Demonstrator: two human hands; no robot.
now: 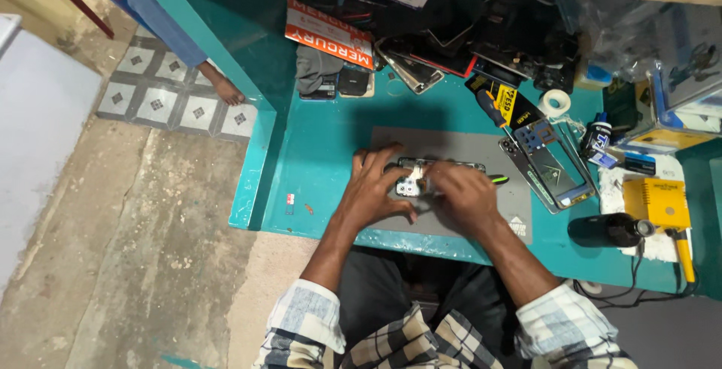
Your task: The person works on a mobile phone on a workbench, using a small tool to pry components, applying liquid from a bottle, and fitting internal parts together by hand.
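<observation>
On the grey work mat [459, 151], an opened smartphone [440, 167] lies face down between both hands. The left hand [376, 185] curls loosely around its camera end, steadying it. The right hand [466, 192] covers the middle, fingers pinched; whether it grips a tool, I cannot tell. Right of the mat rests a detached phone frame [553, 166]. A slip could likely scratch the exposed board or bend a connector.

Soft overhead light, dim shadow beneath the shelf, slight blur throughout, wide-angle stretching at the edges.
</observation>
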